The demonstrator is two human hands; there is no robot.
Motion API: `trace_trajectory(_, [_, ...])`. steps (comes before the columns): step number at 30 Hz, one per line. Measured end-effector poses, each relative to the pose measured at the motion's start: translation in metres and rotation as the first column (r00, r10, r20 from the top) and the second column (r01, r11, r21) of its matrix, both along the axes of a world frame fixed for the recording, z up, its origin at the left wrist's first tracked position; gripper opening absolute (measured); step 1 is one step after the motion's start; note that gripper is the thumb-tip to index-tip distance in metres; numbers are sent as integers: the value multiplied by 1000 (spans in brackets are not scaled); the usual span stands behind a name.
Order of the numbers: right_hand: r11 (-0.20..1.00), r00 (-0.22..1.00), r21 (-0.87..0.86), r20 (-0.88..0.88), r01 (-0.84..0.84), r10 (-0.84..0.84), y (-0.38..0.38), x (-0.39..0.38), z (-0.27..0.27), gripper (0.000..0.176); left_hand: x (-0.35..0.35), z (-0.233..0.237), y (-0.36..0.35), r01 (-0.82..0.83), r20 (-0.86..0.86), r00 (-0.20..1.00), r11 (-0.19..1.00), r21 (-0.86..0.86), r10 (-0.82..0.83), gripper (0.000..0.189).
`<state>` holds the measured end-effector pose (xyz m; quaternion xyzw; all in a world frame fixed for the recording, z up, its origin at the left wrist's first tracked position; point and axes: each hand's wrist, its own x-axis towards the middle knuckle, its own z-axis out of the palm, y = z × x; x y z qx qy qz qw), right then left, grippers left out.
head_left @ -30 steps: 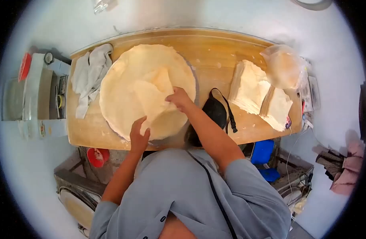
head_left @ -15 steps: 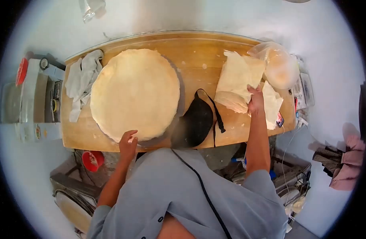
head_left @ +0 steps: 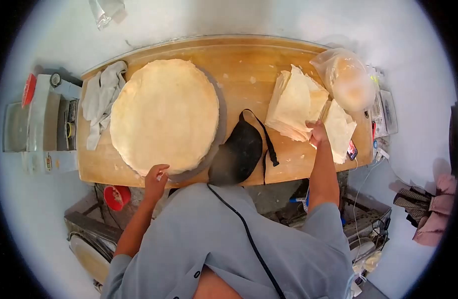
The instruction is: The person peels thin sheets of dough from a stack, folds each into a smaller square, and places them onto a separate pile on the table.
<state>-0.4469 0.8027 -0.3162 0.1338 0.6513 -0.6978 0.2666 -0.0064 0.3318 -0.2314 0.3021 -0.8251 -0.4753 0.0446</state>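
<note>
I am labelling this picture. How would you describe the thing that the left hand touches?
On the wooden board, look left, between the cloth and the black pouch. There lies a round stack of pale sheets, the left hand at its near edge. Unlike the folded piles at right, it is a full circle.

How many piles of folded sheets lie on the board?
2. One pile sits right of the black pouch, at the right hand; the other pile lies beside it, below the plastic bag.

Left hand (head_left: 155, 180) at dough stack (head_left: 164, 115) edge, right hand (head_left: 317, 133) on folded sheets (head_left: 294, 107) (wooden board (head_left: 249, 60) beneath)
</note>
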Motion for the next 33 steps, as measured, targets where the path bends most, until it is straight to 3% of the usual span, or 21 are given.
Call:
trace_trajectory(5, [999,999,-18,28,37,-37,12,-15,-22,30,-6,0,2,19,25,1000,999,-29,-18,25])
trace_trajectory(7, [981,993,155,12,-118,118,25,-27,-44,41,-4,-8,-2,7,1,1000,1000,-25,-7,24])
trace_trajectory(9, [989,994,105,-12,-109,111,22,-23,-44,37,-5,-2,-3,7,21,1000,999,-44,-6,24])
trace_trajectory(11, [932,992,348,-32,-103,121,-3,-10,5,37,-10,1,-2,13,35,999,998,-56,-11,24])
trace_trajectory(12, [897,993,434,-47,-81,113,6,-15,-9,43,-10,2,-3,-1,33,999,998,-56,3,24])
trace_trajectory(13, [895,993,439,-45,-82,113,-7,-4,12,43,-10,5,-4,-21,32,999,998,-58,23,24])
trace_trajectory(14, [636,917,746,-370,198,148,-24,11,33,51,-11,8,-3,-20,31,999,997,-78,22,23])
trace_trajectory(15, [292,734,797,-601,528,315,-39,23,54,59,-12,4,-3,-36,36,999,996,-76,39,23])
trace_trajectory(16, [452,728,779,-599,435,333,-46,25,57,66,-11,-2,-4,-18,-13,1000,991,-131,17,23])
trace_trajectory(17, [470,726,784,-588,406,356,-58,27,60,66,-6,-5,-6,-11,-52,999,982,-190,1,23])
trace_trajectory(19, [373,442,832,-539,410,717,-92,35,58,67,-7,-6,-5,-8,-85,996,976,-216,-11,24])
trace_trajectory(20, [311,519,905,-422,291,744,-96,35,41,69,-9,-4,-7,28,-57,997,967,-254,-44,26])
trace_trajectory(21, [329,496,904,-425,271,757,-99,36,22,69,-8,-5,-9,-3,-47,999,965,-263,-10,26])
trace_trajectory(23, [124,634,983,-180,132,752,-98,32,-4,72,-9,-12,-12,94,-27,994,934,-345,-109,29])
trace_trajectory(25, [166,645,983,-175,76,744,-103,28,6,71,-7,-10,-13,123,-5,991,924,-362,-134,31])
trace_trajectory(27, [52,698,998,-58,31,713,-113,24,31,64,-3,-10,-13,156,17,987,918,-366,-161,34])
trace_trajectory(28, [127,607,963,-250,238,754,-119,24,29,54,-2,-11,-15,176,-21,979,899,-401,-201,35])
trace_trajectory(29, [120,595,964,-242,238,767,-130,24,31,54,-1,-13,-16,196,-56,968,878,-436,-244,36])
trace_trajectory(31, [495,493,866,-462,72,737,-174,37,38,45,0,-18,-19,195,-24,974,886,-422,-226,35])
trace_trajectory(33, [572,517,816,-455,-84,725,-225,52,33,38,-3,-19,-26,202,8,976,889,-412,-218,34])
